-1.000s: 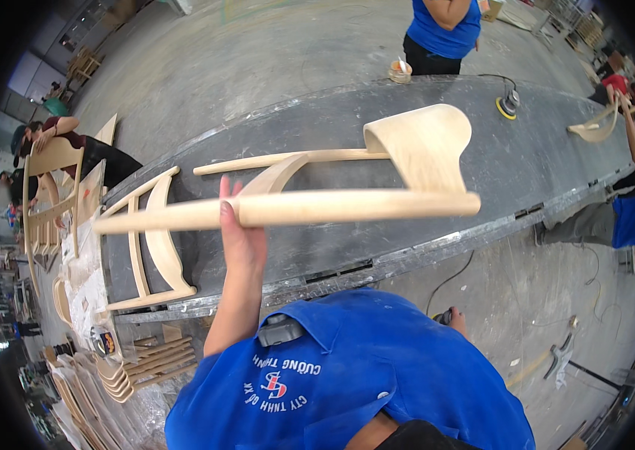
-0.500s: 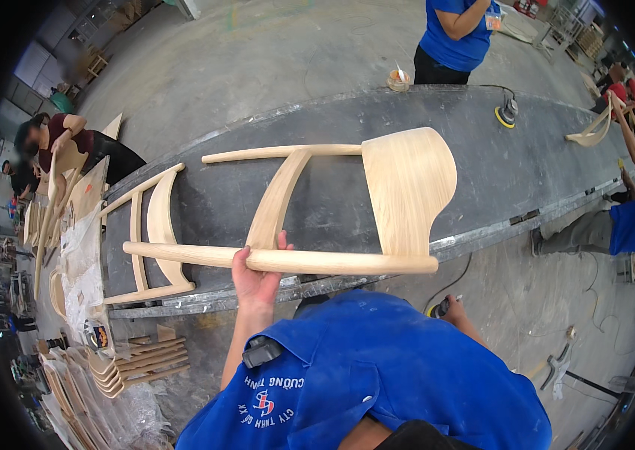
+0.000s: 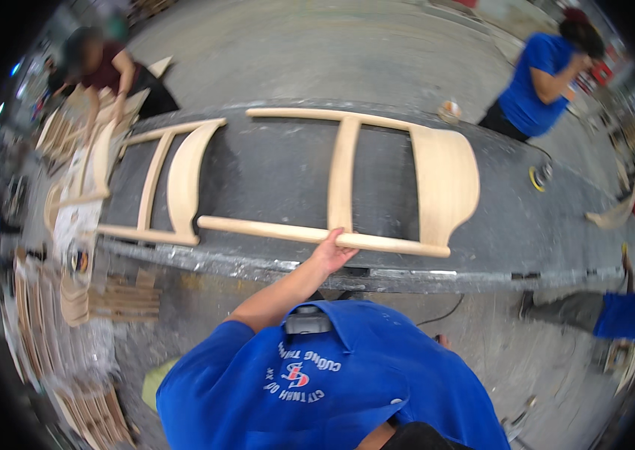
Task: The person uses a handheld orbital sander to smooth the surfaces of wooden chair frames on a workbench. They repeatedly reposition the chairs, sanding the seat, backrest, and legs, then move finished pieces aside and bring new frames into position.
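A pale wooden chair frame (image 3: 449, 180) lies on the dark workbench (image 3: 280, 165), with two round posts, a crosspiece and a broad curved back panel at its right end. My left hand (image 3: 332, 253) is closed around its near post, where the crosspiece joins. Low beside my body, only a sliver of my right hand (image 3: 443, 342) shows past the blue shirt. Its fingers and anything in them are hidden. Left of the held frame lies a second wooden chair frame (image 3: 184, 184).
A round sander (image 3: 539, 176) and a small tub (image 3: 449, 112) sit toward the bench's far side. Co-workers stand at the far left, far right and right. Stacked wooden parts (image 3: 119, 296) lie at lower left. A cable (image 3: 441, 313) trails below the bench.
The held chair frame has shifted away from me and down onto the bench, my left arm stretching with it. My right hand and the sander it held have gone mostly behind my body.
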### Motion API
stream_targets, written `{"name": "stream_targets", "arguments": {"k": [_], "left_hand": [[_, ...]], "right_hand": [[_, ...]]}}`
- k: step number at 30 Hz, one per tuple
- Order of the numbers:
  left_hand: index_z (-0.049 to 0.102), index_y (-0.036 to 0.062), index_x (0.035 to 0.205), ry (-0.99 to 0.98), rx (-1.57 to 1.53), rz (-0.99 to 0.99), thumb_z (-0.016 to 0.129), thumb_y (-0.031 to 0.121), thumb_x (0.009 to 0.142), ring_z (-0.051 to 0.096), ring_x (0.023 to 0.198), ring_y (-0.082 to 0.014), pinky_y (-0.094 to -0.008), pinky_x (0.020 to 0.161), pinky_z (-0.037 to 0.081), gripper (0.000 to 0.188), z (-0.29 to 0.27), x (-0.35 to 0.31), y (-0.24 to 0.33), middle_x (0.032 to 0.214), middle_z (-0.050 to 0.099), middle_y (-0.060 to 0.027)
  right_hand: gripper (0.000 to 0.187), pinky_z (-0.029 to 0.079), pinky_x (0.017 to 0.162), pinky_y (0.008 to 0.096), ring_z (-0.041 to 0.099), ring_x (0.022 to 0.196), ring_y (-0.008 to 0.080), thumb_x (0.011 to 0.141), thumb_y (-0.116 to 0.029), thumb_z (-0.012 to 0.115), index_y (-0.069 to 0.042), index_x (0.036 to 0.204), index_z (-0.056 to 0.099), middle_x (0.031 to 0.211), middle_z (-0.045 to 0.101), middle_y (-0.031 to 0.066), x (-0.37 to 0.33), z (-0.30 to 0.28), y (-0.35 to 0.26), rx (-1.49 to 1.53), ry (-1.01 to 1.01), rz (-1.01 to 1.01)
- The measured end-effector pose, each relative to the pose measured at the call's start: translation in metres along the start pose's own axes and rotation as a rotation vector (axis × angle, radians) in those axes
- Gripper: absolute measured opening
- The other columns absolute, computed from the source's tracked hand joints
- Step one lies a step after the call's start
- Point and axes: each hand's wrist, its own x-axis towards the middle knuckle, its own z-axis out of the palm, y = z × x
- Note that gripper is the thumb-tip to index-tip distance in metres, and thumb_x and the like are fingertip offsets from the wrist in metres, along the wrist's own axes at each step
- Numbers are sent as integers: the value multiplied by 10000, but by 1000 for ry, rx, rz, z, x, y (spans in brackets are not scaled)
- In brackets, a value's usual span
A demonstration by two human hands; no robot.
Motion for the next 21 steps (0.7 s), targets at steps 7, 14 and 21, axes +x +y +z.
{"name": "stream_targets", "arguments": {"k": [7,14,21], "left_hand": [[453,110,1321,67,122,-80,643,383,916,544,1178,-403,-496,1036,462,524,-28,34,-16,1282,531,-222],[575,-37,1030,-188,756,-112,565,494,940,683,859,-272,-349,654,557,539,-39,5,20,1015,667,-208],[601,38,999,-14,674,262,607,410,933,694,777,-230,-327,642,557,378,-117,-70,115,952,699,-146]], "right_hand": [[786,475,946,465,540,1119,429,609,-127,819,-135,1307,459,1232,494,233,43,-3,-20,-128,-142,-122],[775,471,949,464,539,1115,430,615,-116,809,-130,1305,458,1229,493,233,64,-29,-136,-246,-165,-331],[764,467,952,464,538,1111,431,620,-104,799,-126,1303,457,1226,492,232,14,-38,-240,-289,-140,-519]]}}
